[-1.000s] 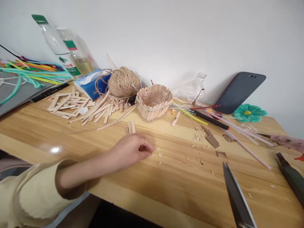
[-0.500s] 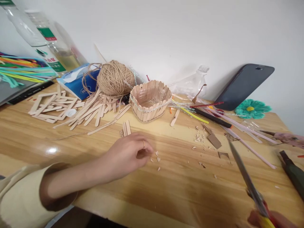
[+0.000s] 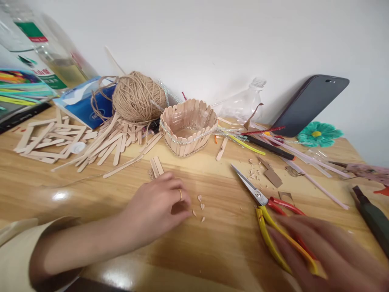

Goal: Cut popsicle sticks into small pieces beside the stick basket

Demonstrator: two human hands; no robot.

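My left hand (image 3: 164, 205) rests on the wooden table with curled fingers, thumb and fingertips close together; whatever they might hold is hidden. Just past the fingertips lie several tiny heart-shaped wood pieces (image 3: 202, 207). Two short craft sticks (image 3: 157, 167) are behind that hand. Scissors (image 3: 258, 196) with red and yellow handles lie on the table, blades slightly apart and pointing to the far left. Over their handles my right hand (image 3: 331, 247) is stretched out, fingers apart and blurred. A small basket of craft sticks (image 3: 188, 142), bound with silvery pipe cleaner, stands at the back.
A twine ball (image 3: 139, 97), piled craft sticks (image 3: 57, 138), a blue tissue pack (image 3: 88, 103) and bottles (image 3: 57, 61) fill the left. Rightward are a phone (image 3: 310, 105), a teal flower (image 3: 319, 134), a black pen (image 3: 270, 148), wood scraps (image 3: 272, 176) and a dark-handled tool (image 3: 370, 215).
The scissors, held in my right hand at the lower right before, now lie on the table further left. My right hand has opened over their handles. My left hand stays near the small pieces.
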